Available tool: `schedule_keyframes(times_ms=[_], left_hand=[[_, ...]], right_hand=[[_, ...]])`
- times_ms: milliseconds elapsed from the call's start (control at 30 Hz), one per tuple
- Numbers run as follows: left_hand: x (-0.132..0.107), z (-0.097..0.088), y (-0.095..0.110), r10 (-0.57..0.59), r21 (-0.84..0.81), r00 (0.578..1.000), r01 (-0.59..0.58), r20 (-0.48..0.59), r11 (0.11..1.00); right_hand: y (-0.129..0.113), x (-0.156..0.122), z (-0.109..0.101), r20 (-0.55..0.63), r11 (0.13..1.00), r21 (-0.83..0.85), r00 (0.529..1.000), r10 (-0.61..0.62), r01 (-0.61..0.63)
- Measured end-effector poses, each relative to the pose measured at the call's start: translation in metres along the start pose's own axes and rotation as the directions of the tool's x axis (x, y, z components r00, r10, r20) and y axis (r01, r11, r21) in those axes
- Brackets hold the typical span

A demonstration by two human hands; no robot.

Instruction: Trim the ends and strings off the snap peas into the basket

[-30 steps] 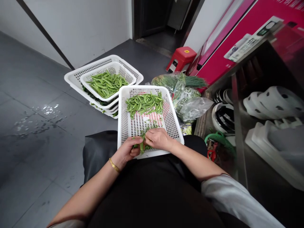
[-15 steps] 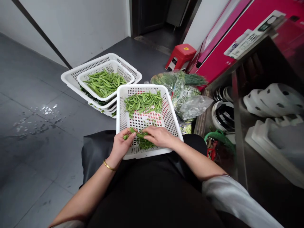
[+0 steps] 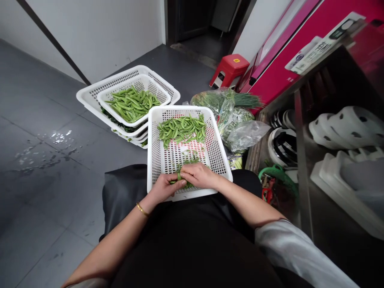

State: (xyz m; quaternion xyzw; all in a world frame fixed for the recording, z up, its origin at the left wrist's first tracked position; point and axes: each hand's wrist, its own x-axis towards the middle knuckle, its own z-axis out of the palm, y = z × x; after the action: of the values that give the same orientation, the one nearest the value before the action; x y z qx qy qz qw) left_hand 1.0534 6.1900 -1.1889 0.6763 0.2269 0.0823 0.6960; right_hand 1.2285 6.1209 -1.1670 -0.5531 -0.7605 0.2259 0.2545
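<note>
A white perforated basket (image 3: 220, 156) rests on my lap, with a pile of green pea pods (image 3: 182, 129) at its far end and a small heap of trimmings under my hands. My left hand (image 3: 163, 188) and my right hand (image 3: 198, 175) meet over the near edge of the basket, both pinching one green pea pod (image 3: 179, 177) between their fingertips. A gold bangle sits on my left wrist.
On the floor to the left is a stack of white baskets (image 3: 90, 96), the top one holding pea pods (image 3: 132, 104). Plastic bags of greens (image 3: 237, 120) lie to the right, by a metal shelf with dishes. A red stool (image 3: 229, 70) stands behind; water wets the floor (image 3: 48, 148).
Half a second ago my left hand held a pod out to the left; both hands have come back together over the near edge, pinching a pod.
</note>
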Motion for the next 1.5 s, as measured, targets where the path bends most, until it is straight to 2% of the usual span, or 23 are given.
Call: schedule_keyframes(times_ms=[67,100,133,200,233,267,300,333,400,433,500,533,600,700,767,867,933,1000,1100,1167,1267,1367,1500], left_hand=[[0.001,-0.005,0.001,-0.012,-0.061,0.994,0.006,-0.107,0.998],[0.001,-0.007,0.001,-0.016,-0.116,0.975,-0.009,-0.220,0.993],[0.002,-0.010,0.000,-0.023,-0.183,0.935,-0.045,-0.354,0.982],[0.004,-0.017,-0.001,-0.060,-0.315,0.810,-0.157,-0.583,0.936],[0.006,-0.021,-0.002,-0.083,-0.366,0.757,-0.214,-0.649,0.906],[0.007,-0.025,-0.002,-0.106,-0.412,0.728,-0.256,-0.678,0.874],[0.008,-0.028,-0.003,-0.128,-0.462,0.728,-0.280,-0.673,0.842],[0.010,-0.031,-0.004,-0.148,-0.523,0.753,-0.288,-0.641,0.802],[0.012,-0.034,-0.005,-0.160,-0.663,0.839,-0.278,-0.520,0.695],[0.012,-0.035,-0.006,-0.155,-0.728,0.884,-0.251,-0.441,0.638],[0.014,-0.036,-0.007,-0.152,-0.809,0.943,-0.161,-0.295,0.566],[0.015,-0.035,-0.008,-0.160,-0.822,0.957,-0.115,-0.242,0.557],[0.015,-0.035,-0.009,-0.170,-0.819,0.970,-0.048,-0.176,0.572],[0.016,-0.034,-0.010,-0.134,-0.809,0.979,-0.048,-0.155,0.586],[0.016,-0.033,-0.010,-0.134,-0.814,0.980,-0.045,-0.149,0.578],[0.018,-0.030,-0.012,-0.236,-0.795,0.964,0.044,-0.126,0.605],[0.020,-0.024,-0.015,-0.333,-0.742,0.935,0.134,-0.126,0.657],[0.021,-0.017,-0.016,-0.375,-0.688,0.911,0.161,-0.173,0.708],[0.020,-0.007,-0.016,-0.293,-0.652,0.925,0.069,-0.242,0.755],[0.016,-0.003,-0.014,-0.229,-0.628,0.942,0.025,-0.246,0.778],[0.008,-0.003,-0.009,-0.216,-0.567,0.956,0.067,-0.199,0.821],[0.002,-0.004,-0.002,-0.215,-0.528,0.973,0.140,-0.084,0.838],[-0.003,-0.005,-0.001,-0.224,-0.521,0.974,0.214,0.045,0.826]], right_hand=[[0.002,-0.001,-0.001,0.028,1.000,-0.011,0.999,-0.023,0.024],[0.002,-0.002,-0.002,0.044,0.999,-0.024,0.999,-0.024,0.025],[0.002,-0.004,-0.003,0.067,0.999,-0.040,0.998,-0.019,0.021],[0.003,-0.008,-0.007,0.140,0.998,-0.066,0.990,0.009,0.000],[0.004,-0.010,-0.010,0.197,0.997,-0.077,0.980,0.031,-0.016],[0.007,-0.011,-0.013,0.270,0.995,-0.090,0.961,0.062,-0.039],[0.011,-0.010,-0.016,0.354,0.992,-0.109,0.930,0.102,-0.068],[0.018,-0.008,-0.019,0.441,0.987,-0.129,0.885,0.148,-0.100],[0.035,0.005,-0.023,0.563,0.969,-0.183,0.791,0.241,-0.165],[0.046,0.014,-0.023,0.553,0.948,-0.249,0.774,0.307,-0.199],[0.071,0.038,-0.018,0.393,0.861,-0.430,0.802,0.450,-0.272],[0.084,0.051,-0.013,0.263,0.779,-0.538,0.815,0.516,-0.320],[0.107,0.073,0.000,0.156,0.701,-0.614,0.814,0.559,-0.364],[0.130,0.091,0.016,0.161,0.698,-0.617,0.809,0.565,-0.364],[0.133,0.091,0.019,0.156,0.698,-0.617,0.812,0.562,-0.364],[0.117,0.073,0.013,0.092,0.753,-0.555,0.874,0.478,-0.354],[0.091,0.053,0.011,-0.024,0.858,-0.409,0.944,0.329,-0.309],[0.060,0.029,0.016,-0.159,0.953,-0.226,0.973,0.167,-0.200],[0.019,-0.003,0.028,-0.219,0.995,-0.096,0.976,0.007,-0.029],[0.003,-0.017,0.029,-0.150,0.999,-0.034,0.988,-0.045,0.040],[-0.004,-0.025,0.015,-0.016,0.989,0.145,0.999,0.033,-0.030],[-0.003,-0.023,-0.006,0.003,0.917,0.351,0.980,0.201,-0.189],[-0.007,-0.013,-0.013,0.021,0.838,0.497,0.968,0.248,-0.226]])
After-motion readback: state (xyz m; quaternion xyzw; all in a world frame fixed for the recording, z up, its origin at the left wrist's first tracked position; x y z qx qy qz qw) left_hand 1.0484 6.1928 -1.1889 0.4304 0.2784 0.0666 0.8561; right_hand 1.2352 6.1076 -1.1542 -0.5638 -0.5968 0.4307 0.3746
